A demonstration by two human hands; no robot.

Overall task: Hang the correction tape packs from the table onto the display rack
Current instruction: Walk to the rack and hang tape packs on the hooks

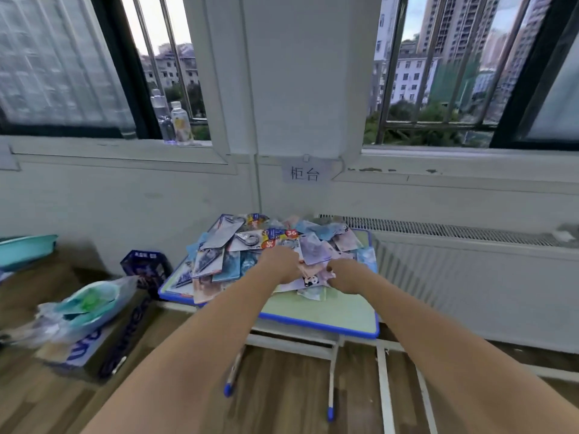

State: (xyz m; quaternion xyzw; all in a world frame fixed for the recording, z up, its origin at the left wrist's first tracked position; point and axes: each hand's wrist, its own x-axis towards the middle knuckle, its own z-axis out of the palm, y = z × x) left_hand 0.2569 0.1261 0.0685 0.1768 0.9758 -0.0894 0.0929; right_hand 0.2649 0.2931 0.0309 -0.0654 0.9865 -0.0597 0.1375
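Note:
A heap of correction tape packs, flat cards in blue, pink and grey, covers the far half of a small green table with a blue rim. Both arms reach out over the table. My left hand rests on the middle of the heap with its fingers curled into the packs. My right hand is at the heap's near right edge, fingers closed around a pack with a panda print. The view is blurred, so whether the left hand grips a pack is unclear. No display rack is in view.
A white wall with a paper label stands behind the table, a radiator to the right. On the floor at left are a cardboard box with a plastic bag, a dark blue box and a teal basin. Bottles stand on the sill.

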